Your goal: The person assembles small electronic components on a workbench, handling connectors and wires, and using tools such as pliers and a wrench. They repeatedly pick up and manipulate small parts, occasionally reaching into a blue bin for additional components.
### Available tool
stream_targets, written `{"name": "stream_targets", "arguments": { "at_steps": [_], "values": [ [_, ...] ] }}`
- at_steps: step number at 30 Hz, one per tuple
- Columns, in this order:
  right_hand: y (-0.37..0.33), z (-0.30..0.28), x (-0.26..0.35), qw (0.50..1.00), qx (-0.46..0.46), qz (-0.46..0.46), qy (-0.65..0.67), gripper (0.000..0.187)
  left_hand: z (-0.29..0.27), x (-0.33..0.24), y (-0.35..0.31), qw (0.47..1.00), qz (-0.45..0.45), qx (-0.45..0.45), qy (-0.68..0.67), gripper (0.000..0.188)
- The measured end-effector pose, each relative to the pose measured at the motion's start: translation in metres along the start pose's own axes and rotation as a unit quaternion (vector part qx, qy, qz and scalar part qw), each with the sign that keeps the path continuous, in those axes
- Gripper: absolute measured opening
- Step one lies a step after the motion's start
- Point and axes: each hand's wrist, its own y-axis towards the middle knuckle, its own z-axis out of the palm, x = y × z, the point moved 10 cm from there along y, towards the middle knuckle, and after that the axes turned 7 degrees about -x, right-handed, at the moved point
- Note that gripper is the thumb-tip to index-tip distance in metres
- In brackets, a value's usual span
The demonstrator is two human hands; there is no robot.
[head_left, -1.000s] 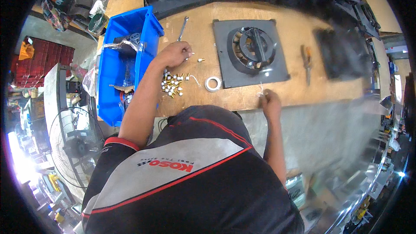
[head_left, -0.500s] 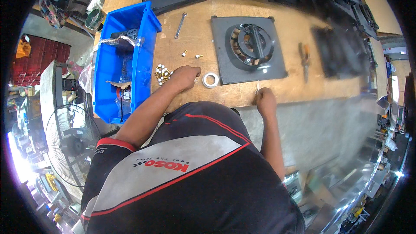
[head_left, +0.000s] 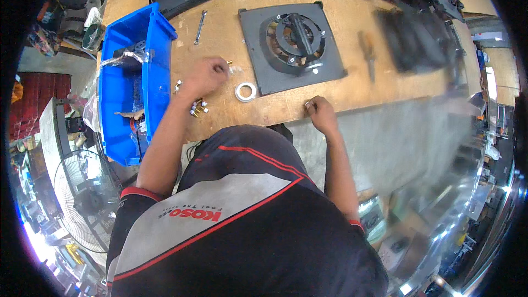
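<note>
My left hand (head_left: 208,77) is over the wooden bench with its fingers curled closed. What they hold is hidden. The tip of a small brass fitting (head_left: 230,62) shows just beyond its fingertips. Below the wrist lie several brass fittings with white ends (head_left: 198,109), partly covered by my forearm. A white roll of tape (head_left: 245,92) lies flat between my hands. My right hand (head_left: 322,114) is at the bench's near edge, thumb and finger pinched on a tiny pale bit too small to name. Beyond it lies a square black panel (head_left: 261,71) with a round slotted housing (head_left: 297,43).
A blue bin (head_left: 165,49) with mixed parts stands on the left. A wrench (head_left: 201,26) lies beyond my left hand; blurred orange-handled pliers (head_left: 367,52) lie right of the panel. More black panels (head_left: 412,38) fill the far and right sides. A pedestal fan (head_left: 85,201) stands at left.
My left hand has moved away from me, from beside the tape roll to the loose fittings farther up. My right hand stays near the edge, still pinched. The whole view has shifted somewhat.
</note>
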Motion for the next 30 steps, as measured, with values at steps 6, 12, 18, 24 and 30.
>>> {"name": "stream_targets", "arguments": {
  "at_steps": [6,12,18,24,30],
  "values": [
    [-0.012,-0.003,0.021,0.870,0.047,0.202,0.447,0.011,-0.038,-0.009,-0.013,0.960,-0.084,-0.027,-0.265,0.014],
    [-0.024,-0.005,0.136,0.850,0.169,0.124,0.483,0.013,0.068,-0.090,-0.057,0.956,-0.031,0.179,-0.231,0.009],
    [-0.037,-0.066,0.114,0.886,0.158,0.124,0.418,0.016,0.108,-0.153,-0.047,0.912,-0.041,0.208,-0.350,0.008],
    [-0.045,-0.144,0.038,0.828,0.069,0.134,0.540,0.012,0.184,-0.244,-0.039,0.917,0.037,0.287,-0.274,0.009],
    [-0.079,-0.259,-0.066,0.847,0.084,0.068,0.521,0.019,0.308,-0.378,-0.055,0.851,0.134,0.417,-0.290,0.020]
  ]
}}
